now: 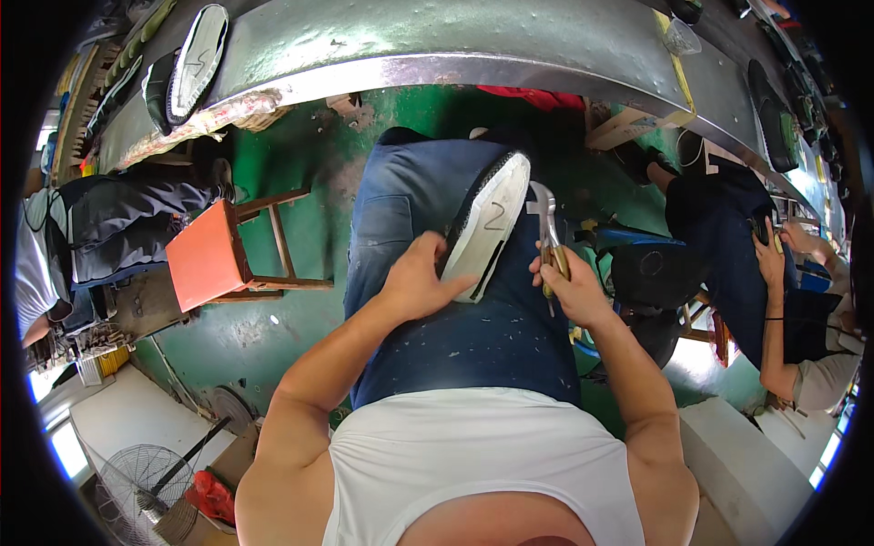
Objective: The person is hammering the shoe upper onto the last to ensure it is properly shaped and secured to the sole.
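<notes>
The shoe [492, 223] is over the lap of the person, a little toward 1 o'clock from the middle of the view, with its pale sole upward, its narrow dark edge around, and its length pointing from 7 o'clock to 1 o'clock. At its lower end is the left hand [421, 284]: the thumb reaches across the sole, and the other fingers are bent together at the 9 o'clock edge, so the shoe is pinched between them. The right hand [574, 289] is at the 4 o'clock side of the shoe, its fingers curled around the handles of metal pliers [548, 223], whose head points to 12 o'clock just beside the sole (whether it touches the edge, I cannot tell well from this angle). Under the hands are dark blue trousers [455, 350] with small light spots. At 12 o'clock a metal bench [455, 36] runs across, and a second shoe [198, 64] with white sole lies on it toward 11 o'clock. A stool [208, 257] with orange seat stands at 9 o'clock on the green floor [296, 314], a wire fan [146, 496] at 8 o'clock, and a co-worker [776, 337] sits at 3 o'clock.
</notes>
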The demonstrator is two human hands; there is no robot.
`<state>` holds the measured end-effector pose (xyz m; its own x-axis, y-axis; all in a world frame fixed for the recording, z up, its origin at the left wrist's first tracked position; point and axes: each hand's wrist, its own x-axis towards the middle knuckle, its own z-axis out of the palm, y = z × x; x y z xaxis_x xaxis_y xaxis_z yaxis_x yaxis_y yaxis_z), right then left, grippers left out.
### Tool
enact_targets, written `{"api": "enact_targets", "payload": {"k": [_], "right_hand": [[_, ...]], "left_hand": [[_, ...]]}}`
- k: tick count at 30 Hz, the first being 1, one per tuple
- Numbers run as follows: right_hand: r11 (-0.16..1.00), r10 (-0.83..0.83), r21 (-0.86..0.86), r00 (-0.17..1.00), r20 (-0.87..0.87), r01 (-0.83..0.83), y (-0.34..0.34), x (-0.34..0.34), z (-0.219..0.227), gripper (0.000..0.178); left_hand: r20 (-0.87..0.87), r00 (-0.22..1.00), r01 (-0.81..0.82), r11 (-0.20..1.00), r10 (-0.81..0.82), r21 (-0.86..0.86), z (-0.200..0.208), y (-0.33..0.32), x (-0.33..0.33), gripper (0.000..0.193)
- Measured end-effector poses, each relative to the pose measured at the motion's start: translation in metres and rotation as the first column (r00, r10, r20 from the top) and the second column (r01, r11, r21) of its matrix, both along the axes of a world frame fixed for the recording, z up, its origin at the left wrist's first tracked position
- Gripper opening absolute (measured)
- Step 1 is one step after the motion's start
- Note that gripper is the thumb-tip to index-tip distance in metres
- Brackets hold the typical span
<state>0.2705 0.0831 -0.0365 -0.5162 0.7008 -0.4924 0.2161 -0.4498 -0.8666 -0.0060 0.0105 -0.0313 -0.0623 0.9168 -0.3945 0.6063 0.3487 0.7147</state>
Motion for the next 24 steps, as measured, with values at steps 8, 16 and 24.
{"api": "enact_targets", "payload": {"k": [8, 16, 24], "right_hand": [[0.895, 0.318, 0.221, 0.902, 0.292, -0.387, 0.005, -0.01, 0.023, 0.028], [0.826, 0.528, 0.023, 0.788, 0.317, -0.563, 0.031, -0.037, 0.043, 0.024], [0.66, 0.582, 0.168, 0.64, 0.502, -0.732, 0.058, -0.036, 0.058, 0.026]], "left_hand": [[-0.018, 1.0, -0.011, 0.923, 0.02, 0.384, -0.016, 0.025, -0.012, 0.016], [-0.074, 0.996, 0.073, 0.903, -0.045, 0.424, -0.02, 0.017, -0.003, 0.016], [0.035, 0.995, 0.076, 0.919, -0.097, 0.386, -0.017, 0.02, -0.007, 0.018]]}}
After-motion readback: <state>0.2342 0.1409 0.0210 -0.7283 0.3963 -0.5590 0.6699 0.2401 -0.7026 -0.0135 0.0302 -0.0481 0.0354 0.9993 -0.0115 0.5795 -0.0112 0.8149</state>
